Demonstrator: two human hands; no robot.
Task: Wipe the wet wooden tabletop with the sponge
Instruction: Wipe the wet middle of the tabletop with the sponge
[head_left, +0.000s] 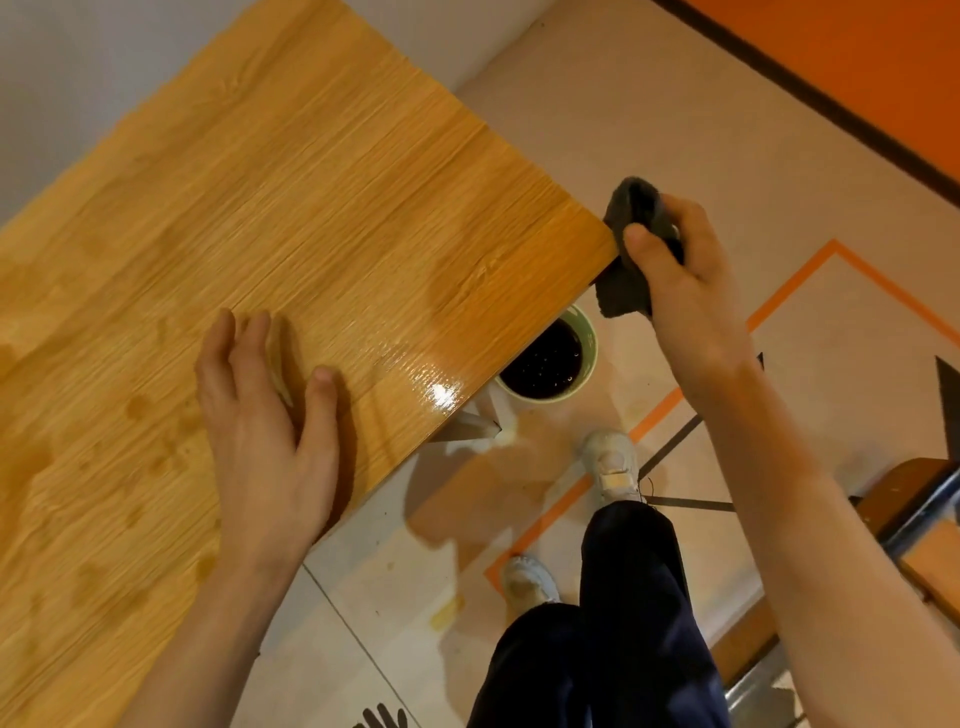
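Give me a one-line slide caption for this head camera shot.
Left hand rests on the wet tabletop while right hand holds the dark sponge past its corner.

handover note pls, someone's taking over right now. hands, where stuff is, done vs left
Left hand: flat, open, resting on the wooden tabletop near its front edge.
Right hand: grip closed around the dark sponge, held off the table's right corner, above the bucket on the floor.
Done: cannot tell how much has been wiped.
Left: wet patches and a glossy film show on the left and front of the top; bring the sponge back and wipe those.
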